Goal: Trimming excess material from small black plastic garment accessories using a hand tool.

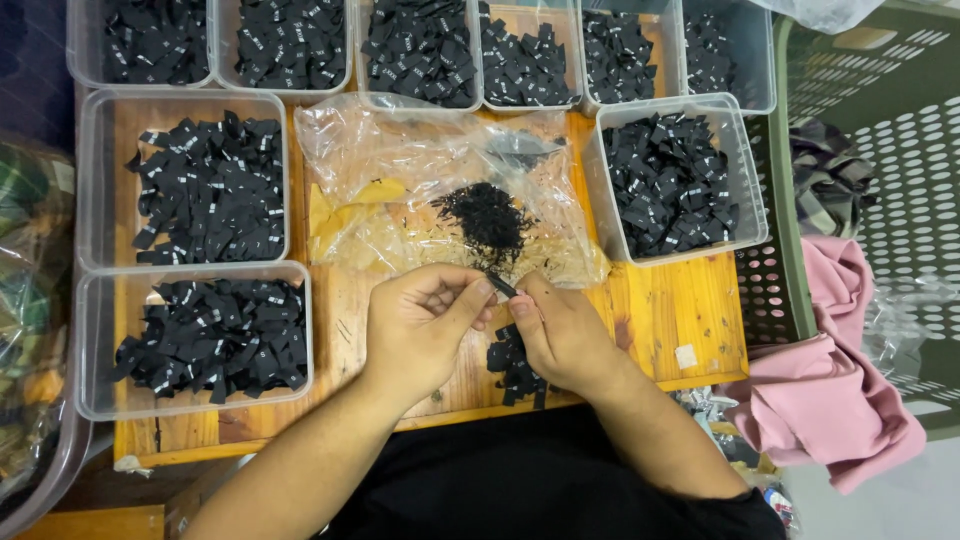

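we've got our left hand [418, 322] and right hand [560, 335] meeting in the middle of the wooden worktop [660, 310], both pinching the same small black label [501, 286] between thumb and fingertips. so each grip is closed down tight on that one little piece, the left from the left end, the right from below. the label sits tilted, just in front of the near edge of a crumpled clear plastic bag [400, 160], which lies spread on the worktop with a small heap of black scraps [488, 215] on it and some yellow bits towards its left side.

right under our right hand there's a loose pile of black labels [512, 368] on the wood, touching the hand as far as we can tell.

clear plastic tubs ring the whole thing: two stacked along the left, near tub [200, 340] and far tub [195, 180], one on the right [672, 180], and a row across the top, all full of the same black labels with tiny white marks. off to the right a green perforated basket [880, 130] and a pink cloth [830, 380] sit beside the worktop.
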